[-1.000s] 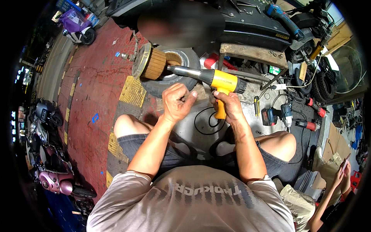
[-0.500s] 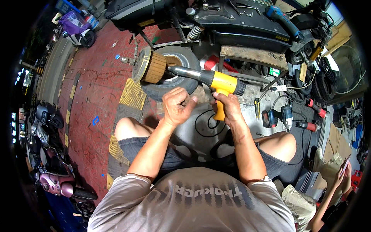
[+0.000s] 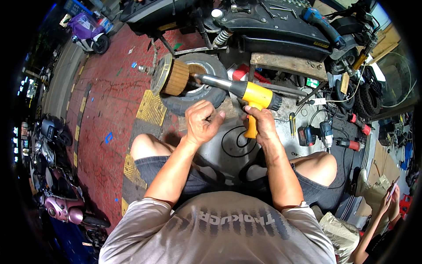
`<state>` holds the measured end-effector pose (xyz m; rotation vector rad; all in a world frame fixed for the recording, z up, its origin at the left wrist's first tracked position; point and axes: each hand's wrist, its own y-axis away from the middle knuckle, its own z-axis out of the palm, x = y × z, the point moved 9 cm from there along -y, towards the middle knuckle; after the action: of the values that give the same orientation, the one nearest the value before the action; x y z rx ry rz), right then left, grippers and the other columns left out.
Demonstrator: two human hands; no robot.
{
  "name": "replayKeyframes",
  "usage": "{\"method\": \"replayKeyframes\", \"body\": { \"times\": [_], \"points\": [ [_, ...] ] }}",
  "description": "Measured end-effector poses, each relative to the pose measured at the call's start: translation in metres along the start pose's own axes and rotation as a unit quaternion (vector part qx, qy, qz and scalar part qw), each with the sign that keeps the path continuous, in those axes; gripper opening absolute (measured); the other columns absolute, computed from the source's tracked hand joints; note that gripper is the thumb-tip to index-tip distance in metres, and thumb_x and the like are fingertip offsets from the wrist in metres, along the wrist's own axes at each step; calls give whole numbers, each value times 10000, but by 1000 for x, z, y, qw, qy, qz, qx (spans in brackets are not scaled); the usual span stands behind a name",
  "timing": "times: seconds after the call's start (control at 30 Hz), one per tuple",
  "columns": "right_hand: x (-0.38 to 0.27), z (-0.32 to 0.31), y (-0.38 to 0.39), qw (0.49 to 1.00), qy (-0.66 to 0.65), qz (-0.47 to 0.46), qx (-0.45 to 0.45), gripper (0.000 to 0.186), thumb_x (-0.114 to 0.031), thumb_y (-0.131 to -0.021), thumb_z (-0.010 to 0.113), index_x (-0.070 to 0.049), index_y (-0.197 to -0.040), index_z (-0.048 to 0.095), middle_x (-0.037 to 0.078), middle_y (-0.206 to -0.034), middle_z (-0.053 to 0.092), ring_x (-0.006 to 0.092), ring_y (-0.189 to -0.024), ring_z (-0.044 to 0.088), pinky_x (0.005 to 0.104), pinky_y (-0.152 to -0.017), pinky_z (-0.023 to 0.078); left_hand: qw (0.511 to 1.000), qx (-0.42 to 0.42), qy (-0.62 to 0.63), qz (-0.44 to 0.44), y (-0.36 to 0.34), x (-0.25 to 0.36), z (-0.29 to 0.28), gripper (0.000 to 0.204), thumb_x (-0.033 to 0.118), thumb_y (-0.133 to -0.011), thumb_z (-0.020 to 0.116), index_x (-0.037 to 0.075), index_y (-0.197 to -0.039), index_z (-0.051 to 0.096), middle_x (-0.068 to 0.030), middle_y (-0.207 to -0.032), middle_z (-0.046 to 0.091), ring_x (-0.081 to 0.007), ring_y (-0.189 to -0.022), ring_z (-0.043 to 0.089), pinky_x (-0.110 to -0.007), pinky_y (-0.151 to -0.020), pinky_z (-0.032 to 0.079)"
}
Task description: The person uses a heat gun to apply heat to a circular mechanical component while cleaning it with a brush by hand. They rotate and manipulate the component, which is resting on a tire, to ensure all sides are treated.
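My right hand (image 3: 263, 122) grips the handle of a yellow heat gun (image 3: 256, 95). Its long metal nozzle points left, with the tip at the open side of a motor stator (image 3: 179, 78). This stator has a ribbed brown rim, a round side plate and an axle (image 3: 146, 69) sticking out to the left. It leans on a wheel with a black tyre (image 3: 178, 104), which lies on the ground. My left hand (image 3: 203, 121) hovers just in front of the tyre, fingers curled in and thumb out, with nothing visible in it.
A black vehicle body (image 3: 281, 33) with loose tools stands beyond, beside a wooden-topped bench (image 3: 288, 64). A black cable (image 3: 224, 145) loops near my feet. To the right lie a screwdriver (image 3: 292, 124), a cordless impact wrench (image 3: 326, 134) and a seated person's hands (image 3: 389, 198) with a phone.
The heat gun's body has shifted slightly right and toward me, its nozzle still at the stator. My left hand has stayed almost in place.
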<state>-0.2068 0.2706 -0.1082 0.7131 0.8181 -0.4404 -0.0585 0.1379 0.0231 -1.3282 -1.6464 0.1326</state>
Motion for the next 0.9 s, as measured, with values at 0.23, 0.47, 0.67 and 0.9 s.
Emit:
{"method": "replayKeyframes", "body": {
  "times": [0.23, 0.47, 0.67, 0.9],
  "points": [
    [-16, -14, -8, 999, -32, -31, 20, 169, -165, -900, 767, -37, -955, 671, 103, -740, 689, 181, -545, 614, 305, -526, 491, 1000, 6, 5, -4, 3, -2, 0, 311, 58, -791, 775, 19, -642, 505, -99, -608, 492, -272, -567, 469, -381, -554, 367],
    [-9, -5, -1, 1000, -16, -14, 1, 195, -164, -903, 766, -42, -1014, 663, 81, -749, 673, 175, -575, 630, 294, -528, 496, 1000, 6, 12, -5, 3, -1, 1, 328, 50, -789, 774, 23, -646, 480, -97, -608, 485, -277, -567, 462, -383, -557, 366],
    [-6, 4, 5, 1000, -3, 1, -1, 227, -154, -907, 764, -35, -1060, 646, 76, -760, 663, 174, -620, 643, 298, -532, 493, 1000, 2, 6, -2, 2, 2, 1, 323, 47, -793, 771, 26, -650, 482, -102, -616, 490, -278, -571, 469, -384, -559, 371],
    [-8, 9, 3, 999, 10, 13, -46, 207, -157, -899, 772, -28, -1016, 660, 87, -760, 673, 175, -601, 628, 306, -530, 484, 1000, -3, -3, 0, 3, -1, 2, 310, 54, -799, 770, 26, -647, 502, -98, -616, 493, -272, -576, 480, -376, -560, 372]
  ]
}}
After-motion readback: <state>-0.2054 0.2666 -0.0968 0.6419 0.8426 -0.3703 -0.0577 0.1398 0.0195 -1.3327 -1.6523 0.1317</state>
